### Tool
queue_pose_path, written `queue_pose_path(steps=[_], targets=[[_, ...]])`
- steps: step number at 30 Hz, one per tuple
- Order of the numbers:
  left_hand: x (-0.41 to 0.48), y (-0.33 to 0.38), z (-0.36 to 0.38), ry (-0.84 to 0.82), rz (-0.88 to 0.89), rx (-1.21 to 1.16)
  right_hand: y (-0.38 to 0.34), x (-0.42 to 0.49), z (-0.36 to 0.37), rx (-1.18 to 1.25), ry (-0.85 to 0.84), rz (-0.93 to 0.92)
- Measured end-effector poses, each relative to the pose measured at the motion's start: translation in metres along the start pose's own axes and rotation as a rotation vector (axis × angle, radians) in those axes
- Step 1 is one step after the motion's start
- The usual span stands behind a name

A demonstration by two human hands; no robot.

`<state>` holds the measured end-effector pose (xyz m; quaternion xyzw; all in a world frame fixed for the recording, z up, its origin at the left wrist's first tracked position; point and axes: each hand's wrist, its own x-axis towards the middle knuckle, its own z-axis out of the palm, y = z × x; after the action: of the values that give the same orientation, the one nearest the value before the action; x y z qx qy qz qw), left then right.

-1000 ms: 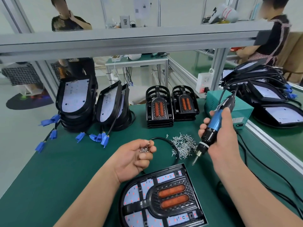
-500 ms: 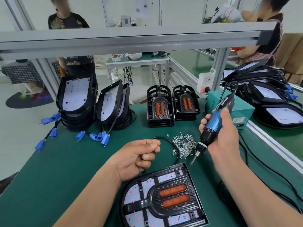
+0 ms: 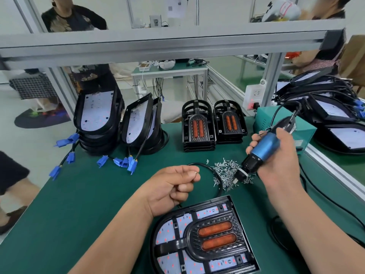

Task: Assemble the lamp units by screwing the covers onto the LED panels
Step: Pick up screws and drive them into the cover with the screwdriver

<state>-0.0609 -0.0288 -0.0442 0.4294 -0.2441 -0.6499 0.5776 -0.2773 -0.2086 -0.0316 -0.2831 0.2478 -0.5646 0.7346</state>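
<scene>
- So, seen from the head camera, how do things lie?
- The cover sits on its LED panel, flat on the bench just in front of the person. The left hand hovers above the panel's far edge. Its fingers are curled in, and thumb and forefinger pinch what looks like a single screw. The right hand is wrapped round the blue electric screwdriver, with the bit tilted down over the pile of screws.
- And how should the step go?
- Probably the screw wants setting upright in one corner hole of the cover first. The left hand would steady it until the bit seats squarely in the head. The screwdriver should stand straight over the hole, not slanted as it is now, or the screw may bite crooked into the plastic. Working opposite corners in turn would likely draw the cover down evenly.
- What can't be made out?
- The near edge of the LED panel is cut off by the frame. Whether any hole already carries a screw is too small to tell, and so is whether the left palm hides more screws. The bit's tip blurs into the pile, and the black cable disappears behind the left hand.
</scene>
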Motion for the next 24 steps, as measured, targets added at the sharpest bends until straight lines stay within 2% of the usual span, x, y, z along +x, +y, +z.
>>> queue_pose_path(steps=[8, 15, 24], targets=[[0.000, -0.001, 0.005, 0.000, 0.020, 0.066, -0.002, -0.006, 0.005, 0.003, -0.096, -0.163], [0.001, -0.002, 0.008, 0.003, 0.021, 0.159, -0.001, -0.008, 0.011, 0.076, -0.010, -0.137], [0.003, -0.002, 0.012, -0.022, -0.002, 0.279, 0.007, -0.027, 0.027, 0.127, -0.104, -0.148]])
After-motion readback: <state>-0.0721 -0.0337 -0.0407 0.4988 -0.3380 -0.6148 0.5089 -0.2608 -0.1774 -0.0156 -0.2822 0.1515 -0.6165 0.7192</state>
